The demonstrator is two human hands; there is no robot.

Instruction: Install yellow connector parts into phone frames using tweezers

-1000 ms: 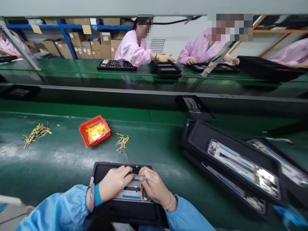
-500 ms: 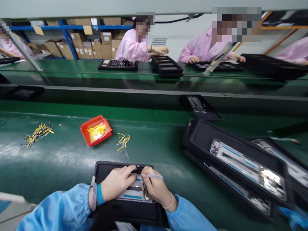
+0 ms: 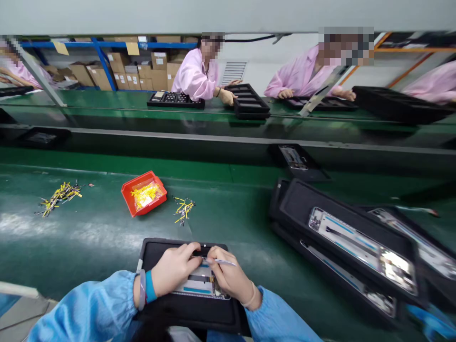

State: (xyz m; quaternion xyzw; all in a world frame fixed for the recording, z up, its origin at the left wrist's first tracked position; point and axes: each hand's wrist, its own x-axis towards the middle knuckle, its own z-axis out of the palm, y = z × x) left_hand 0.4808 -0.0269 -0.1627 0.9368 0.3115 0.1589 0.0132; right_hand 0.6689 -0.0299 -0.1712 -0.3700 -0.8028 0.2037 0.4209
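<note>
A tablet-like device frame (image 3: 195, 286), with a silvery inside, blue strips and a dark ribbon cable, lies in a black foam tray (image 3: 199, 316) in front of me. My left hand (image 3: 175, 270) rests over its upper left part, thumb and index finger drawn together at the top edge. Whatever lies between those fingertips is too small to make out. Close beside it, my right hand (image 3: 230, 278) pinches a slim silver tweezers-like tool (image 3: 225, 262), its back end pointing right. The tool's working tip is hidden by my fingers near the frame's top edge.
A red bin (image 3: 156, 203) holds small yellow-taped parts. Loose piles of such parts (image 3: 61, 197) (image 3: 184, 209) lie on the green bench. Stacked black trays with device frames (image 3: 351, 237) stand at right. Co-workers in pink (image 3: 197, 71) handle trays (image 3: 249, 100) across the bench.
The silver tool has tilted slightly and its back end sits a little further left. My hands stay almost in place. Across the bench, a co-worker's hand has lowered onto the black tray.
</note>
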